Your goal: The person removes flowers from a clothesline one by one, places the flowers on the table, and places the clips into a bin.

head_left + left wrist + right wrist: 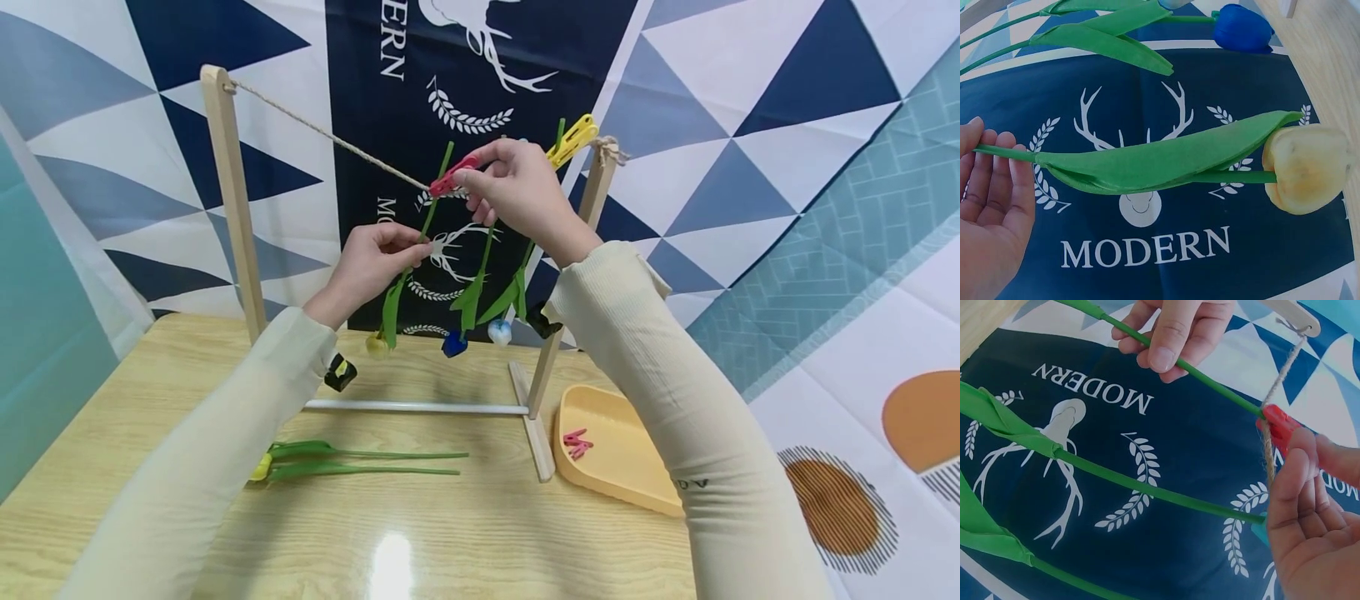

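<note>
My left hand (375,262) pinches the green stem of a pale yellow artificial tulip (1307,169), which hangs bloom down. My right hand (525,187) pinches a red clothespin (450,177) at the rope (330,136). In the right wrist view the clothespin's tip sits right where the stem meets the rope. Beside it hang a blue tulip (454,343) and a whitish-blue tulip (499,332), also bloom down. A yellow clothespin (573,142) is at the rope's right end. A teal clothespin (1260,531) at the blue tulip's stem is mostly hidden behind my right hand.
The rope runs between a left wooden post (236,208) and a right wooden post (596,192), joined low by a white bar (420,407). Two green-stemmed tulips (367,455) lie on the table, partly behind my left sleeve. An orange tray (630,475) holds pink clothespins (577,443).
</note>
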A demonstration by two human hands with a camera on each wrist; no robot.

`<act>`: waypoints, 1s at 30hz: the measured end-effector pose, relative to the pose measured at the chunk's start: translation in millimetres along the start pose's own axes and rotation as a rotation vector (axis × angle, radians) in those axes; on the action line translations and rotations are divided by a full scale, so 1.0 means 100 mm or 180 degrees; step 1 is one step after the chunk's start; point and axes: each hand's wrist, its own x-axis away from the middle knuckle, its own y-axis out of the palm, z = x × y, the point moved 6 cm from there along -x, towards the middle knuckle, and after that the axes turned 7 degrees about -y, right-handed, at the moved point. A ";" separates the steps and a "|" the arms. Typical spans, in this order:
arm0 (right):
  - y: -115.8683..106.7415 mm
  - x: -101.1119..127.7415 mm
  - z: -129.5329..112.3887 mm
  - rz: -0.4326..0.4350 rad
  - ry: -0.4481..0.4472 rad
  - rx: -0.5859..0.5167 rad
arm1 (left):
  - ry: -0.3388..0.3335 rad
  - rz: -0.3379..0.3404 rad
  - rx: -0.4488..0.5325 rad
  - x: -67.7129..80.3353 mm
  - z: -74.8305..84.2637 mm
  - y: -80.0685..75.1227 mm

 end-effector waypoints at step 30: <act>-0.11 0.04 0.04 0.0317 -0.0479 -0.0508 | 0.0018 -0.0015 0.0022 0.09 -0.06 -0.10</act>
